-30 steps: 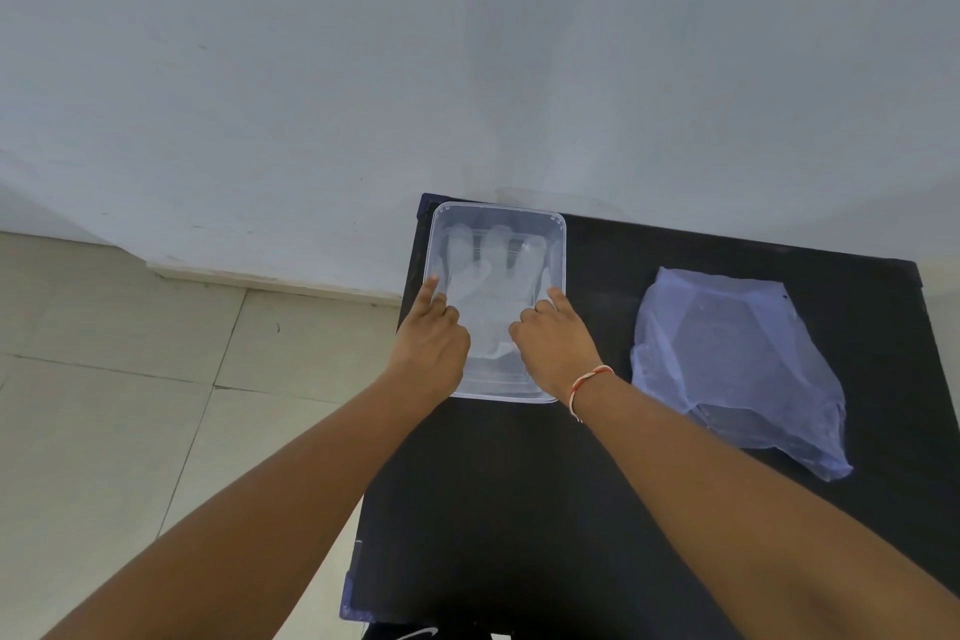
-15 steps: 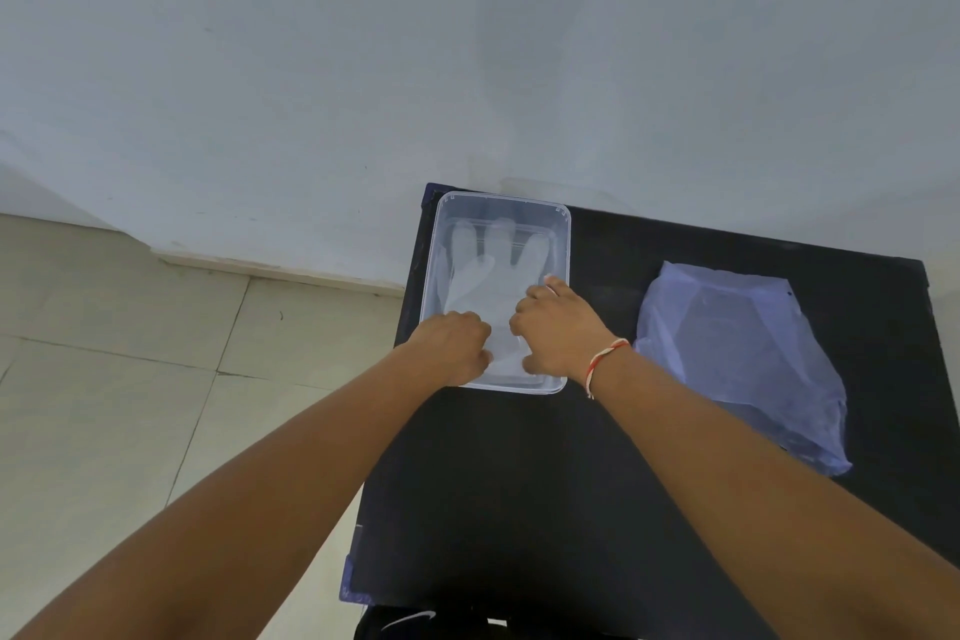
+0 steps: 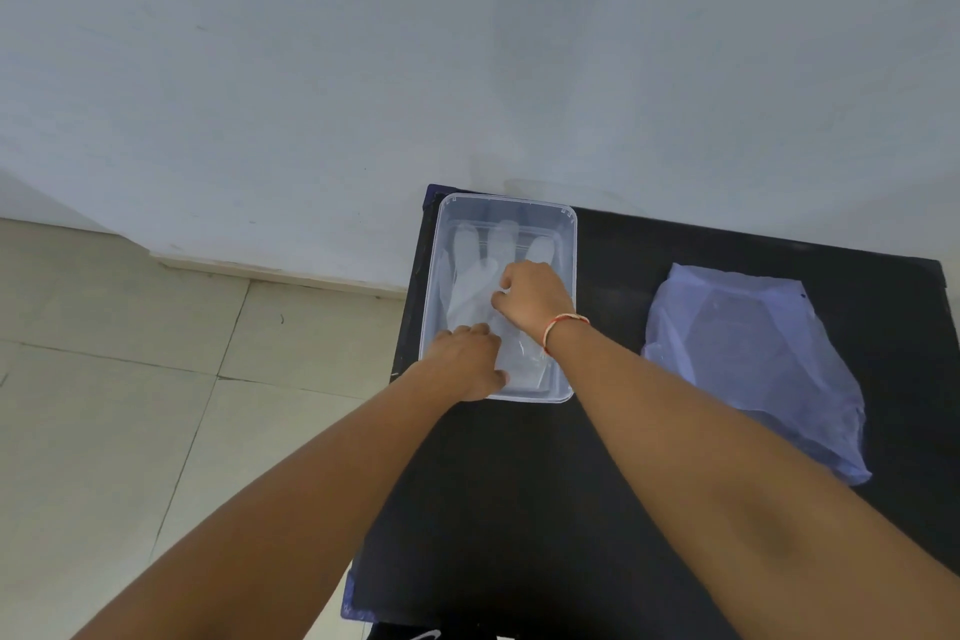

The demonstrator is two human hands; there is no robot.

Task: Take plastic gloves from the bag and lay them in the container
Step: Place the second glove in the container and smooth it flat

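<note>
A clear plastic container (image 3: 573, 244) stands at the far left corner of the black table (image 3: 519, 509). A see-through plastic glove (image 3: 470, 286) lies flat inside it, fingers pointing away from me. My left hand (image 3: 467, 364) is at the container's near left end, fingers curled down on the glove's cuff. My right hand (image 3: 532, 299), with a red thread at the wrist, is over the glove's palm area, its fingers bent and pinching the film. The bluish plastic bag (image 3: 748, 359) lies crumpled to the right, a hand's width from the container.
The table stands against a pale wall (image 3: 363, 68). Its left edge runs close beside the container, with a tiled floor (image 3: 130, 405) below. Bare black tabletop lies between the container and the bag and in front of both.
My right hand has moved farther into the container, onto the glove's palm. My left hand has shifted right from the container's left rim onto the cuff and curled its fingers.
</note>
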